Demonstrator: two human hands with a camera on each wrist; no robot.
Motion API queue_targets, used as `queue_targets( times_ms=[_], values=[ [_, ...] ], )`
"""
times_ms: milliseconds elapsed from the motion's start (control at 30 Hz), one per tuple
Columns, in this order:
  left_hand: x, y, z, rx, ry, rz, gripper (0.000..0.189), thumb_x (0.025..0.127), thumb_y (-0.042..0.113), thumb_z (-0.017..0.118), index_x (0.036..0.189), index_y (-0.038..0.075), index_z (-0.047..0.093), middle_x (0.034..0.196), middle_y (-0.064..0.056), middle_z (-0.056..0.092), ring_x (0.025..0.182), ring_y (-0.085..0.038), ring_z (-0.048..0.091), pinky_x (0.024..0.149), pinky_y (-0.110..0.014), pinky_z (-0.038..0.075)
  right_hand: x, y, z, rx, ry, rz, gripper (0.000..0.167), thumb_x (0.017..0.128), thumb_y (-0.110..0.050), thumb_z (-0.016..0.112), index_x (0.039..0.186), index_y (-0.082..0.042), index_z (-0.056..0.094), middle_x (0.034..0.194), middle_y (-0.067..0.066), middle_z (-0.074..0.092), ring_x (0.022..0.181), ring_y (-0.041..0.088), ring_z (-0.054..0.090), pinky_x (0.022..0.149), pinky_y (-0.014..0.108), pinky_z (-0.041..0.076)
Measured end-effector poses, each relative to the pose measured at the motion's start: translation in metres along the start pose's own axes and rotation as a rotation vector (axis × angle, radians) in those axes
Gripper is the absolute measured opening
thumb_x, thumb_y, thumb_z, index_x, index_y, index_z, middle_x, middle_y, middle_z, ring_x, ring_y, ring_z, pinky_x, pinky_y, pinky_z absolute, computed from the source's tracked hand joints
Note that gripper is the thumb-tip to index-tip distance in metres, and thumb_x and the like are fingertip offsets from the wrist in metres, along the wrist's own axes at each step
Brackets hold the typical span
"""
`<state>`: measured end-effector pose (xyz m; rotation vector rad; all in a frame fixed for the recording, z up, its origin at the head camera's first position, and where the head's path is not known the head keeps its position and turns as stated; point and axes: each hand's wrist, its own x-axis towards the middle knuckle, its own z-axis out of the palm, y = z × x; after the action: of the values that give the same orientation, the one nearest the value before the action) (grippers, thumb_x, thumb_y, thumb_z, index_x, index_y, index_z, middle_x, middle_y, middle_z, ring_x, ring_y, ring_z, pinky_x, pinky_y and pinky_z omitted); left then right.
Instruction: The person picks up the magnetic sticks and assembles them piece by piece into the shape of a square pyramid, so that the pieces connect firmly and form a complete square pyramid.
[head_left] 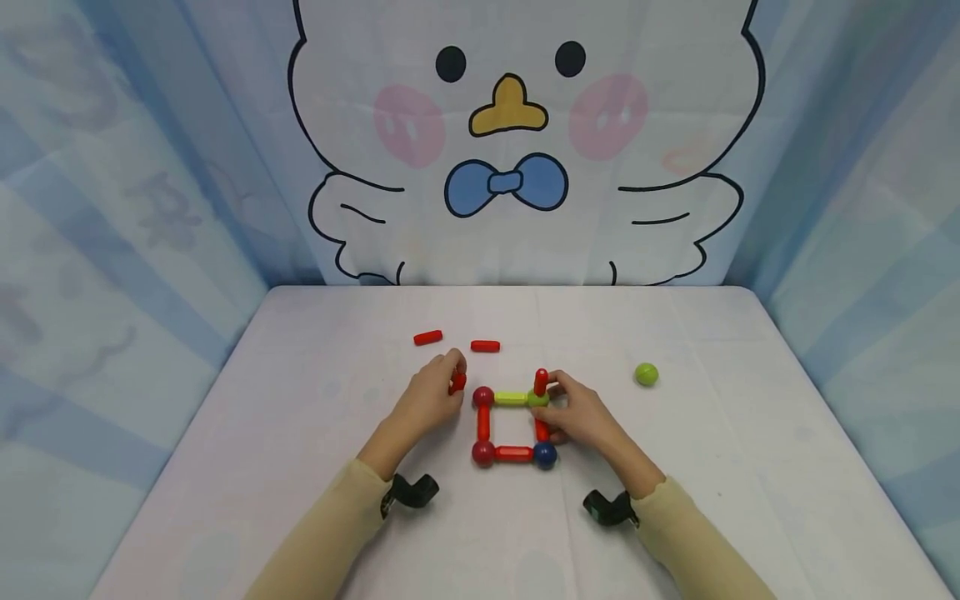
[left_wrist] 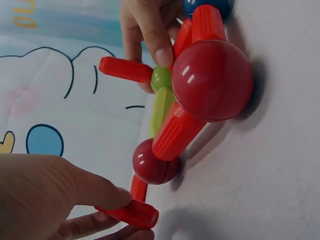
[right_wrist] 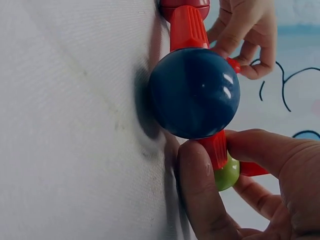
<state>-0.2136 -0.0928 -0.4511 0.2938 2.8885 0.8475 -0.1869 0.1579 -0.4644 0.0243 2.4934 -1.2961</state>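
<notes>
A square of rods and balls lies on the table: two dark red balls [head_left: 483, 453], a blue ball [head_left: 545, 455] and a green ball [head_left: 537, 398] at its corners. Red rods [head_left: 513, 454] form three sides, a yellow-green rod [head_left: 511, 399] the far one. From the green ball another red rod [head_left: 541, 381] stands up. My right hand [head_left: 588, 415] grips the square around the green ball and the red rod [right_wrist: 216, 150] beside it. Left of the square, my left hand [head_left: 433, 390] pinches a loose red rod [left_wrist: 135, 214] between thumb and fingers.
Two loose red rods [head_left: 485, 346] lie behind the square, towards the table's far side. A separate green ball [head_left: 647, 374] sits to the right. Behind the pale table [head_left: 750, 400] hangs a curtain [head_left: 517, 242] with a cartoon print.
</notes>
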Motion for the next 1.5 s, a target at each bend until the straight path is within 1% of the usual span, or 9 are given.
queue_targets(
  times_ms=[200,467,667,867,1067,1133,1233,1333,1500],
  values=[
    [-0.001,0.003,0.001,-0.166,0.104,0.043,0.033,0.091,0.003,0.076,0.114,0.013,0.055,0.11,-0.005,0.065,0.095,-0.02,0.066,0.083,-0.035,0.062,0.001,0.001,0.0,0.023,0.003,-0.002,0.047,0.095,-0.019,0.075,0.135,-0.01,0.053,0.135,0.021,0.058,0.074,0.019,0.066,0.063,0.031,0.061],
    [-0.005,0.01,0.005,-0.297,0.162,0.146,0.04,0.091,0.003,0.077,0.123,0.01,0.055,0.114,-0.005,0.064,0.101,-0.02,0.069,0.085,-0.036,0.062,0.002,0.002,0.001,0.015,0.003,-0.002,0.047,0.095,-0.02,0.075,0.136,-0.01,0.053,0.134,0.02,0.058,0.07,0.018,0.065,0.063,0.031,0.061],
    [-0.005,0.009,0.012,-0.29,0.119,0.186,0.041,0.091,0.003,0.076,0.126,0.008,0.055,0.117,-0.005,0.064,0.106,-0.02,0.068,0.088,-0.035,0.062,0.001,-0.001,0.001,0.012,0.007,-0.004,0.046,0.095,-0.019,0.075,0.135,-0.01,0.053,0.134,0.02,0.058,0.069,0.018,0.065,0.063,0.03,0.061],
    [-0.006,0.006,0.014,-0.267,0.086,0.18,0.042,0.091,0.003,0.077,0.126,0.009,0.056,0.116,-0.005,0.066,0.104,-0.021,0.068,0.088,-0.035,0.061,0.0,-0.003,-0.001,-0.008,-0.011,-0.012,0.045,0.096,-0.022,0.073,0.135,-0.01,0.053,0.135,0.02,0.058,0.071,0.017,0.066,0.065,0.03,0.061],
    [-0.006,0.004,0.013,-0.246,0.056,0.151,0.038,0.091,0.006,0.077,0.124,0.011,0.058,0.112,-0.004,0.069,0.101,-0.02,0.068,0.088,-0.035,0.061,0.001,-0.002,-0.009,-0.031,-0.073,-0.02,0.051,0.1,-0.016,0.066,0.147,-0.004,0.049,0.138,0.022,0.057,0.069,0.017,0.068,0.067,0.031,0.061],
    [-0.006,0.004,0.013,-0.231,0.047,0.139,0.038,0.091,0.007,0.077,0.125,0.01,0.059,0.112,-0.005,0.07,0.101,-0.02,0.068,0.089,-0.036,0.061,0.002,0.0,-0.011,-0.018,-0.094,-0.026,0.051,0.101,-0.012,0.063,0.149,-0.003,0.049,0.13,0.021,0.061,0.069,0.018,0.069,0.067,0.032,0.062],
    [-0.005,0.004,0.013,-0.218,0.024,0.13,0.037,0.092,0.003,0.074,0.125,0.009,0.06,0.111,-0.007,0.071,0.101,-0.022,0.068,0.09,-0.037,0.061,0.004,0.003,-0.013,-0.02,-0.122,-0.033,0.049,0.102,-0.011,0.06,0.149,-0.003,0.05,0.107,0.016,0.069,0.068,0.017,0.069,0.067,0.031,0.062],
    [-0.004,0.003,0.012,-0.208,-0.003,0.121,0.037,0.091,-0.003,0.068,0.125,0.009,0.062,0.111,-0.007,0.071,0.1,-0.021,0.066,0.09,-0.038,0.06,0.005,0.005,-0.014,-0.024,-0.132,-0.035,0.048,0.102,-0.011,0.06,0.148,-0.005,0.051,0.087,0.01,0.071,0.065,0.016,0.067,0.065,0.03,0.061],
    [0.0,0.003,0.014,-0.148,-0.017,0.121,0.035,0.094,-0.004,0.063,0.126,0.007,0.062,0.116,-0.009,0.069,0.097,-0.021,0.062,0.09,-0.037,0.059,0.004,0.009,-0.016,-0.032,-0.117,-0.056,0.042,0.102,-0.011,0.06,0.143,-0.006,0.055,0.075,0.007,0.068,0.06,0.016,0.063,0.061,0.031,0.059]
  ],
)
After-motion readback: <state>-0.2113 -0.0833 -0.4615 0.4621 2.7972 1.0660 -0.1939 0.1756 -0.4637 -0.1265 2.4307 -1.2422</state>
